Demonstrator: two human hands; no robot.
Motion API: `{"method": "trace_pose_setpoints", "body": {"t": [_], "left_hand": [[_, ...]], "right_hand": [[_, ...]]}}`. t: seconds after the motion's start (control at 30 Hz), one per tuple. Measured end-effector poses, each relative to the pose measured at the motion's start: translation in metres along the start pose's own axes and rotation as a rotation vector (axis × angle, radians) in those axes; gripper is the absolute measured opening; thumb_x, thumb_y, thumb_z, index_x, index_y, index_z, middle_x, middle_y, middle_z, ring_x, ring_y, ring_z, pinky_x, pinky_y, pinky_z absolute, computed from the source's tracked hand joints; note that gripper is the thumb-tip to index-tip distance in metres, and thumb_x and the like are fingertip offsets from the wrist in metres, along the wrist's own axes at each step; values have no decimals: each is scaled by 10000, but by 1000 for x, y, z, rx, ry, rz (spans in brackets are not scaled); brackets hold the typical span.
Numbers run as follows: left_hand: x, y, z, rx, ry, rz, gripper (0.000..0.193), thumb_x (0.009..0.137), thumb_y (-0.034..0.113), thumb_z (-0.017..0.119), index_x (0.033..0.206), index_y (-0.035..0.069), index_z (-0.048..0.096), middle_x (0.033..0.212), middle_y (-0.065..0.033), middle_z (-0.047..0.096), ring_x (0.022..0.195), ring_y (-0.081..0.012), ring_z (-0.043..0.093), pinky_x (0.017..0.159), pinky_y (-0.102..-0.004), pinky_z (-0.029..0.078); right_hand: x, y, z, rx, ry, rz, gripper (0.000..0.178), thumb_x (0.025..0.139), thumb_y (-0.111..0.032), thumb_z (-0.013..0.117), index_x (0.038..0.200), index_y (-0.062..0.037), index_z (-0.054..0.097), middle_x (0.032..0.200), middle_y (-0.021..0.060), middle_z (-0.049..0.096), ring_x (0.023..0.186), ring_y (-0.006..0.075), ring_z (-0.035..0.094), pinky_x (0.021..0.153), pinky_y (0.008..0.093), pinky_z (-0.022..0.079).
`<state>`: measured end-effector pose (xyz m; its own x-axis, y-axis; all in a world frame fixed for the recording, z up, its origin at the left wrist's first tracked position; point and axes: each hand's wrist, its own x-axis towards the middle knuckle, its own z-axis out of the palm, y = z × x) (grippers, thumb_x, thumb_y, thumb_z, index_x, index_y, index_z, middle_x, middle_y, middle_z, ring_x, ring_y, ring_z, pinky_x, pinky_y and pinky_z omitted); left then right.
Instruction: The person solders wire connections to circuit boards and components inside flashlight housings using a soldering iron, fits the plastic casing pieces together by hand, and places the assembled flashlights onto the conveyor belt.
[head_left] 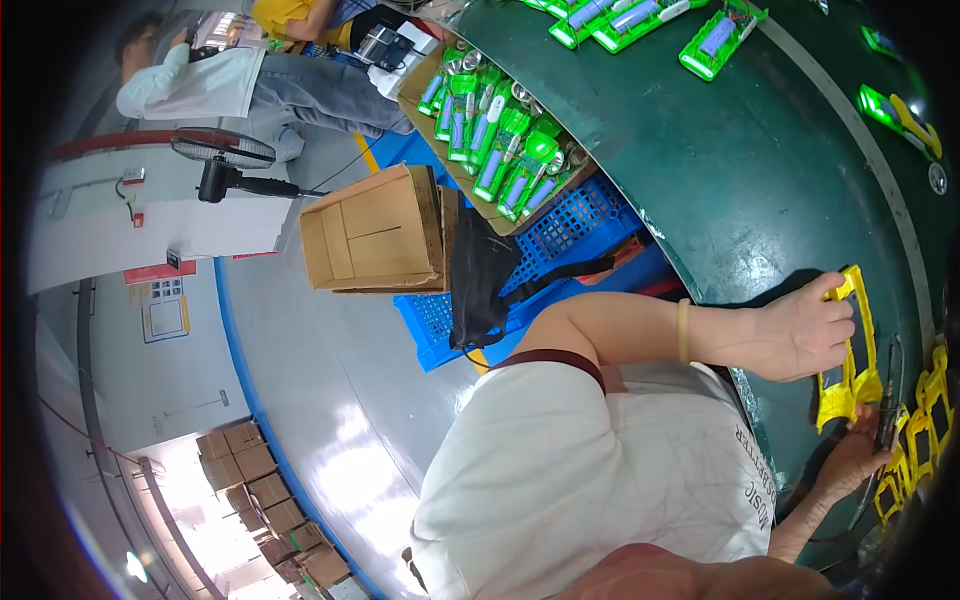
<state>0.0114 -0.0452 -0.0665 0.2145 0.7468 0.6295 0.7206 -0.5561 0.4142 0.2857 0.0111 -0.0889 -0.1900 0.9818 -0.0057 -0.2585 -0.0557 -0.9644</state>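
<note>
My left hand [805,330], with a yellow band at the wrist, is closed on the upper part of a yellow plastic frame [862,385] that has a dark panel in it. Below it, my right hand [848,465] has its fingers near the frame's lower end. They are closed round a slim dark rod-like tool [890,395] whose exact kind I cannot make out. Beside this hand, at the right, several more yellow plastic frames [915,440] lie together on the green table [720,190].
Green housings with blue cylindrical cells [715,40] lie on the far table. A cardboard tray [408,95] of similar housings rests over a blue crate [565,220]. Near it are an empty carton [370,230], a black bag [485,280], a fan [225,165] and other people [220,85].
</note>
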Motion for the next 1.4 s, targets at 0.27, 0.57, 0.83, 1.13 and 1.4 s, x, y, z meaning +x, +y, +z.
{"method": "trace_pose_setpoints", "body": {"t": [0.27,0.57,0.83,1.13,1.4], "left_hand": [[10,-11,-10,52,-229,-77,610,561,389,739,1067,115,539,991,-97,524,1070,-275,433,941,-549,255],[9,7,-22,-39,-181,-115,676,588,369,745,1182,186,478,1269,-187,381,1225,-388,296,974,-576,215],[-89,-1,-182,136,379,-986,71,781,121,636,794,67,592,646,12,551,564,-79,496,483,-220,388],[-270,7,-220,991,-669,-1843,693,652,567,646,1007,-9,498,941,-204,605,943,-340,582,788,-395,470],[-332,4,-277,466,-498,-1869,193,739,218,664,793,64,561,708,-91,613,610,-237,572,551,-330,438]], "right_hand": [[-16,-21,-4,26,115,-81,580,841,-531,449,1151,-42,473,1069,155,522,937,225,464,797,315,354],[-40,-29,-5,241,408,-23,382,879,-347,502,1094,-32,483,881,112,417,744,171,387,560,216,314],[-34,-26,-23,243,270,-6,286,887,-272,501,948,7,516,782,71,384,628,128,321,502,199,236],[-33,-31,-20,300,286,81,334,883,-293,514,920,37,482,775,84,387,605,124,323,496,194,260],[-37,-34,-26,406,250,67,280,874,-253,531,921,19,479,801,84,378,641,130,317,506,203,266]]}}
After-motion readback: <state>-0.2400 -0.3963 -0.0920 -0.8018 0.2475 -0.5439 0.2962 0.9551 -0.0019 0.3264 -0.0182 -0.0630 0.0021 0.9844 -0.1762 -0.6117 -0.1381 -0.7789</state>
